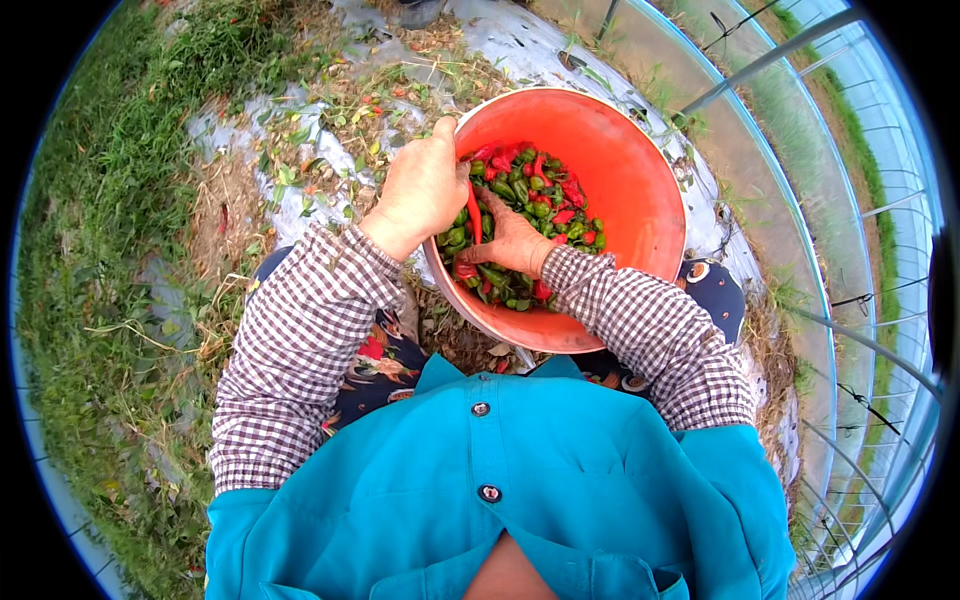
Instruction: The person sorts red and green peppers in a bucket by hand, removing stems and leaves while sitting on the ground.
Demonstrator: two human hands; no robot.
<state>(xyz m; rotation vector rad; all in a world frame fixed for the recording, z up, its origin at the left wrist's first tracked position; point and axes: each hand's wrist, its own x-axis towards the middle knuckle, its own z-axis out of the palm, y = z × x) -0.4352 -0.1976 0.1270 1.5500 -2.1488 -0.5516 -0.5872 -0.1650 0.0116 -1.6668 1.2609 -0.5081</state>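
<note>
A round orange-red tub (637, 180) with a pale rim stands tilted between my knees. Green and red peppers (517, 187) lie heaped in its left and lower part. My left hand (424, 180) is at the tub's left rim, with the thumb on the edge and the fingers closed around the rim. Inside the tub, my right hand (514, 236) reaches into the heap, thumb and fingers spread among the peppers. A long red chili pepper (474, 214) stands between my two hands; whether either hand grips it is unclear. The peppers partly hide my right fingertips.
Silvery plastic mulch film (517, 45) with holes runs beyond the tub. Green weeds (127, 187) and dry stems cover the ground at the left, with fallen red peppers scattered about. Metal greenhouse poles (772, 58) and clear plastic sheeting (765, 180) curve along the right side.
</note>
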